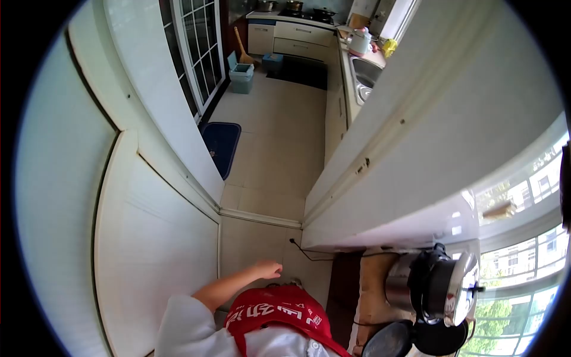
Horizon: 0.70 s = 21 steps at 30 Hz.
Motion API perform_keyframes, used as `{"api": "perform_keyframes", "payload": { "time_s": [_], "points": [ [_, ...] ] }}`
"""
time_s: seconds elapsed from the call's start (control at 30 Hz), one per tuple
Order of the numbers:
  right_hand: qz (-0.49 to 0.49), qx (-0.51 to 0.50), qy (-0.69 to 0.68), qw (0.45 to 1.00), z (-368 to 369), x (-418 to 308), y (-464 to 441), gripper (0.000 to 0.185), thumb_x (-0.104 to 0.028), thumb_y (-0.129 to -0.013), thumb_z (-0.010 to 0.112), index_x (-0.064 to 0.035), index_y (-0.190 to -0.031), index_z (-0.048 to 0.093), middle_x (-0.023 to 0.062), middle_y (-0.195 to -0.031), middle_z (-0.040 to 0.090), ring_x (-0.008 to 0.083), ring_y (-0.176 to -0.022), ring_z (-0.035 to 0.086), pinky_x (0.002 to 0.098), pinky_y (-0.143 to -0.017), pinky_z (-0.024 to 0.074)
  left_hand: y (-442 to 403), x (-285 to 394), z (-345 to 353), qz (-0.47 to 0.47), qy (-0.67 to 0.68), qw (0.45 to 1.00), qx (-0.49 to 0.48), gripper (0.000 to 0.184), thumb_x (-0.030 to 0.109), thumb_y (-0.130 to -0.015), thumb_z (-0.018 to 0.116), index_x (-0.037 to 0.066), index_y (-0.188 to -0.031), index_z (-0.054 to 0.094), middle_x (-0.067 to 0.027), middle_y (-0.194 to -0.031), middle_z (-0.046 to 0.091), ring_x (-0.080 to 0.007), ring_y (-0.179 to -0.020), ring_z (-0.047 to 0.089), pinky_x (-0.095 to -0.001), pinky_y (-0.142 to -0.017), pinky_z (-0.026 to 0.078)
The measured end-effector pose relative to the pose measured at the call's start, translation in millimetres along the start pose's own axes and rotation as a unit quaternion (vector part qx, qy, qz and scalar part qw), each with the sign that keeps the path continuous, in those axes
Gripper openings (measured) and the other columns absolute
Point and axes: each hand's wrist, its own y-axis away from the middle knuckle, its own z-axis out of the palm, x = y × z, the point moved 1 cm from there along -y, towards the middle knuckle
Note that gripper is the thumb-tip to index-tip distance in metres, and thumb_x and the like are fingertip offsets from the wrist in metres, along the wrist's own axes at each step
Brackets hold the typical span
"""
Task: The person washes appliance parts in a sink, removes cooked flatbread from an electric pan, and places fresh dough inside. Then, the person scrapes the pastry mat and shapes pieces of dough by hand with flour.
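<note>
- left hand (269, 269) hangs just past the top edge of the apron, its forearm reaching forward from a white sleeve (184, 324); the fingers look curled inward, but whether they are fully closed or hold something small i cannot tell.
- right hand is out of view, so its state cannot be told.
- red apron (285, 306), with white writing across it, is worn over the person's front, at the bottom middle, near the left hand.
- beyond the hand, a black plug (292, 241) lies on the floor (245, 244), its cord running right towards the table (369, 279).
- on that table, at right, a steel pot (400, 284) and a dark pan (388, 339) sit near a window (523, 256).
- white door (157, 244) fills the left side.
- ahead, past a door sill (260, 218), is a kitchen with a dark blue mat (222, 146), an open bin (241, 82) and a broom (239, 44) along the left.
- on the right of the kitchen, a sink (365, 71) is set in the kitchen table (353, 110), with a kettle (359, 43) just beyond it.
- farthest off, a stove (306, 16) stands above white drawers (302, 40).
</note>
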Motion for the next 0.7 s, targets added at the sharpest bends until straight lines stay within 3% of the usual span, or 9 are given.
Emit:
{"api": "perform_keyframes", "payload": {
  "time_s": [0.13,0.23,0.3,0.37,0.4,0.47,0.53,0.67,0.7],
  "points": [
    [-0.149,-0.011,-0.112,0.982,-55,-221,-187,0.07,-0.055,-0.073,0.063,-0.0067,-0.119,0.045,0.0224,-0.12,0.047,0.0379,-0.106,0.048,0.051,-0.086,0.0416,-30,-32,-78,0.023,0.328,0.944,0.032,0.029,0.026,-0.085,0.066,0.007,-0.105,0.06,-0.0064,-0.098,0.063,-0.0169,-0.091,0.06,-0.0302,-0.079,0.049],
    [-0.21,-0.037,-0.159,0.964,-79,-353,-279,0.065,-0.053,-0.074,0.063,-0.007,-0.116,0.046,0.0211,-0.116,0.048,0.0363,-0.103,0.048,0.05,-0.084,0.0421,-18,33,-252,0.061,0.549,0.826,0.118,0.025,0.024,-0.088,0.063,0.004,-0.104,0.06,-0.0046,-0.103,0.061,-0.0136,-0.093,0.056,-0.0263,-0.078,0.047],
    [-0.236,-0.06,-0.182,0.953,-96,-436,-329,0.062,-0.052,-0.074,0.063,-0.0072,-0.114,0.047,0.0203,-0.114,0.049,0.0353,-0.101,0.049,0.0493,-0.082,0.0424,13,70,-373,0.226,0.564,0.787,0.107,0.024,0.018,-0.089,0.06,0.0,-0.104,0.059,-0.0069,-0.098,0.061,-0.012,-0.081,0.056,-0.0255,-0.068,0.044],
    [-0.254,-0.088,-0.193,0.944,-103,-506,-359,0.059,-0.05,-0.074,0.063,-0.0074,-0.112,0.048,0.0195,-0.112,0.05,0.0343,-0.099,0.049,0.0487,-0.081,0.0428,69,108,-465,0.228,0.627,0.742,0.07,0.032,0.03,-0.087,0.063,-0.001,-0.099,0.061,-0.0085,-0.085,0.059,-0.0159,-0.069,0.054,-0.0263,-0.061,0.042],
    [-0.265,-0.1,-0.2,0.938,-112,-546,-374,0.057,-0.05,-0.075,0.063,-0.0075,-0.111,0.049,0.0191,-0.111,0.05,0.0338,-0.098,0.049,0.0483,-0.081,0.0429,57,118,-493,0.544,0.549,0.628,0.085,0.05,0.049,-0.086,0.059,-0.001,-0.089,0.061,-0.0062,-0.07,0.053,-0.0196,-0.059,0.051,-0.0273,-0.056,0.041],
    [-0.293,-0.125,-0.212,0.924,-129,-624,-398,0.054,-0.048,-0.075,0.063,-0.0077,-0.108,0.049,0.0182,-0.108,0.051,0.0328,-0.096,0.05,0.0477,-0.079,0.0433,61,126,-548,0.639,0.452,0.613,0.108,0.061,0.062,-0.084,0.051,0.002,-0.087,0.059,-0.0047,-0.064,0.049,-0.0189,-0.053,0.048,-0.0269,-0.047,0.037],
    [-0.325,-0.15,-0.225,0.906,-145,-702,-416,0.051,-0.047,-0.076,0.063,-0.008,-0.106,0.05,0.0174,-0.106,0.051,0.0318,-0.095,0.05,0.047,-0.078,0.0436,53,120,-590,0.626,0.447,0.627,0.125,0.047,0.056,-0.089,0.048,0.018,-0.111,0.066,0.0021,-0.054,0.05,-0.0043,-0.037,0.039,-0.0218,-0.034,0.025],
    [-0.35,-0.202,-0.251,0.879,-155,-829,-449,0.045,-0.044,-0.077,0.062,-0.0084,-0.102,0.052,0.0157,-0.101,0.053,0.0297,-0.091,0.051,0.0457,-0.075,0.0443,7,39,-657,0.689,0.347,0.626,0.114,0.047,0.056,-0.09,0.048,0.017,-0.109,0.067,0.0007,-0.057,0.051,-0.0052,-0.04,0.043,-0.0209,-0.036,0.025],
    [-0.343,-0.212,-0.257,0.878,-150,-849,-460,0.043,-0.043,-0.077,0.062,-0.0085,-0.101,0.053,0.0153,-0.1,0.053,0.0292,-0.09,0.051,0.0454,-0.075,0.0444,-7,19,-658,0.677,0.394,0.593,0.189,0.047,0.056,-0.09,0.048,0.017,-0.107,0.067,0.0017,-0.055,0.05,-0.0047,-0.038,0.04,-0.0213,-0.036,0.023]
  ]
}}
